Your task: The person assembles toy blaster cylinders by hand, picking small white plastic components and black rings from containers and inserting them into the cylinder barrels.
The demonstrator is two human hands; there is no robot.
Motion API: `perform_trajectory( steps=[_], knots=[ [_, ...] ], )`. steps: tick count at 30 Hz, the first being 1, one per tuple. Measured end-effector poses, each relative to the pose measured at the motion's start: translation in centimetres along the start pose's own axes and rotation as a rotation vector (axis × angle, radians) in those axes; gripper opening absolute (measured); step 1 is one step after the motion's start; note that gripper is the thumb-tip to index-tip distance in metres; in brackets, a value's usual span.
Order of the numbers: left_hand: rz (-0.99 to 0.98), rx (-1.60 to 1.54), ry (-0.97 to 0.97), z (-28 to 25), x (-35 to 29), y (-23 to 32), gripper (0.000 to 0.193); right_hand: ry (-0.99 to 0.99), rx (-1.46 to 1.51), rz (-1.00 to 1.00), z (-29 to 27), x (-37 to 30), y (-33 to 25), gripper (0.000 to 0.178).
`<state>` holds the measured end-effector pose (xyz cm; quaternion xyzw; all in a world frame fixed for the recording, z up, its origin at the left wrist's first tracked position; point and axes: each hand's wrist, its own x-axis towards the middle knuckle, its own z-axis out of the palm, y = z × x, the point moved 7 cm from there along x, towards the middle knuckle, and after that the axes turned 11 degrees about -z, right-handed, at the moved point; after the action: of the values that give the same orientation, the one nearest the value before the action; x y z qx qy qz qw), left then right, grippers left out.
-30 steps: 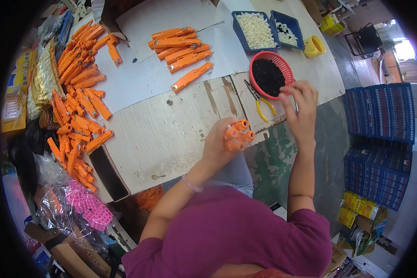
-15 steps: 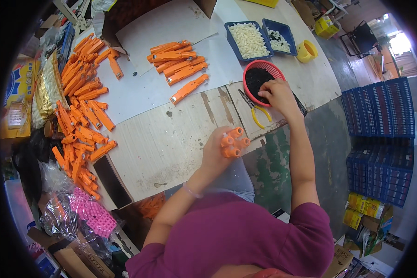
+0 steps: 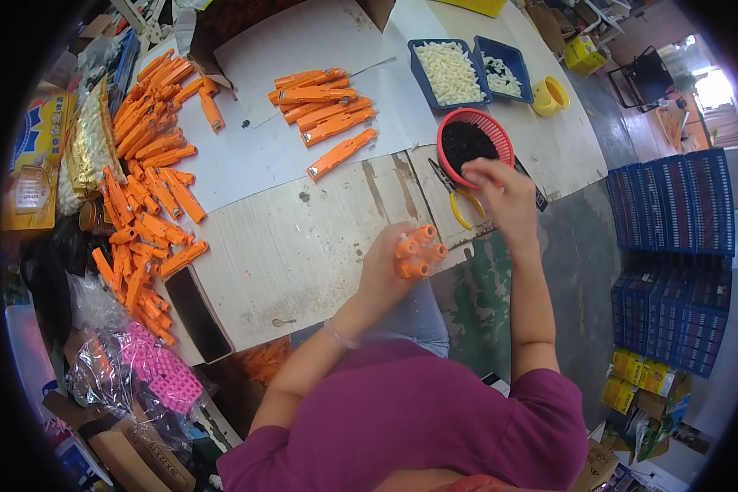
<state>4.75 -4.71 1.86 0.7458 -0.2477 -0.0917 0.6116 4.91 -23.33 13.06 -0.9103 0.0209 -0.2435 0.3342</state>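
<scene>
My left hand (image 3: pixel 383 266) is closed round a bundle of several orange plastic tube-ended pieces (image 3: pixel 419 251), their round hollow ends pointing up. My right hand (image 3: pixel 507 195) hovers at the near rim of a red plastic basket (image 3: pixel 504 140). Its thumb and fingertips are pinched together; whatever is between them is too small to make out. Small black parts (image 3: pixel 466 146) fill the basket. Pliers with yellow handles (image 3: pixel 459 205) lie beside the basket, partly under its edge.
Orange pieces lie in a small group (image 3: pixel 324 107) mid-table and a large heap (image 3: pixel 152 205) at left. Blue trays of white bits (image 3: pixel 447 74) and a yellow cup (image 3: pixel 550 96) stand at the back right. A dark phone (image 3: pixel 197 316) rests on the near left edge.
My right hand has drawn up out of the black parts and back toward me, fingers pinched. The left hand keeps hold of its orange pieces. The view has shifted slightly.
</scene>
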Motion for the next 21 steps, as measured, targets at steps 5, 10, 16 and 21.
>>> perform_trajectory(
  steps=[5, 10, 16, 21],
  knots=[
    [0.060, 0.011, 0.017, -0.2, 0.2, 1.1, 0.062, -0.208, 0.175, -0.493, 1.9, -2.4, -7.6, 0.014],
    [-0.047, -0.079, -0.022, 0.0, 0.1, 0.7, 0.065, -0.203, 0.019, -0.647, 2.3, -2.4, -8.9, 0.019],
    [-0.051, -0.092, -0.012, 0.0, 0.1, 0.3, 0.065, -0.122, -0.021, -0.619, 1.4, -2.8, -8.7, 0.019],
    [-0.034, -0.112, 0.013, 0.0, 0.0, 0.4, 0.063, 0.023, -0.014, -0.454, -0.6, -3.9, -7.3, 0.018]
  ],
)
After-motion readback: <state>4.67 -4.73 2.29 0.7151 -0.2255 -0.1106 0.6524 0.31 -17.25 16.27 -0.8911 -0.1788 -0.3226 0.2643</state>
